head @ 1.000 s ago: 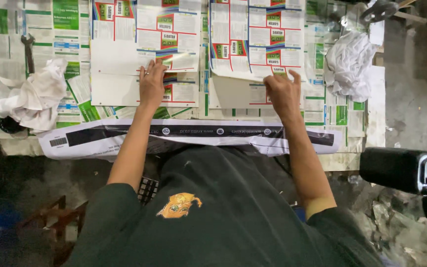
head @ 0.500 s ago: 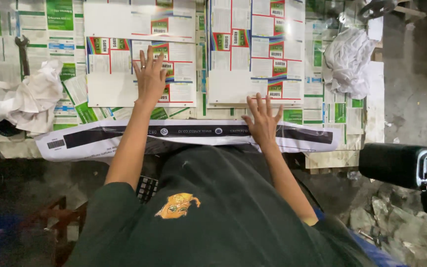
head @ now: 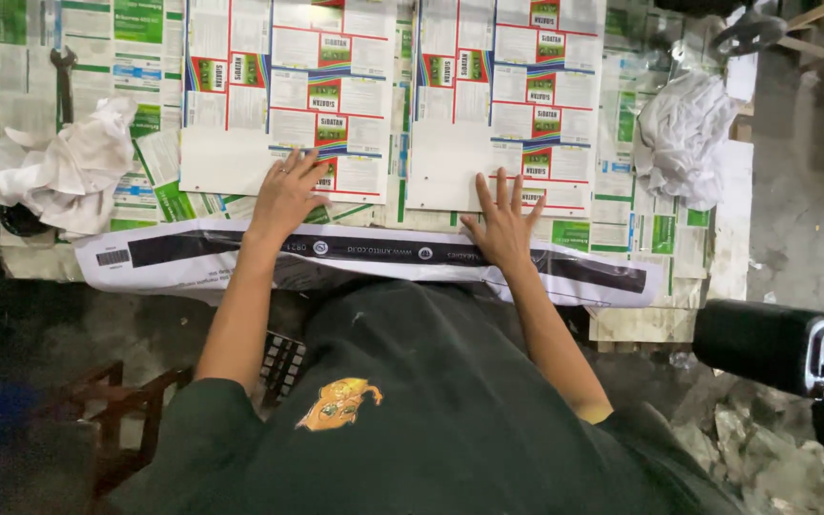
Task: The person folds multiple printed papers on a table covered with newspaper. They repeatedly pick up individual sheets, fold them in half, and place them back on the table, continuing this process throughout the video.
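We press the left hand [head: 283, 195] and right hand [head: 504, 224], fingers spread flat and grasping nothing, on printed sheets [head: 288, 95]; crumpled cloths [head: 59, 167] flank at 9 and 3 o'clock near the table [head: 727, 267] edges.

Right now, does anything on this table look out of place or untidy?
Mostly tidy: the two printed sheets lie flat and square under the left hand and right hand. Crumpled white wads sit at both ends, and a wrench lies on the papers.

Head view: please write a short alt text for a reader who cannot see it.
A person presses the left hand and right hand flat on two printed sheets on a paper-covered table. Crumpled white cloths lie at both sides.
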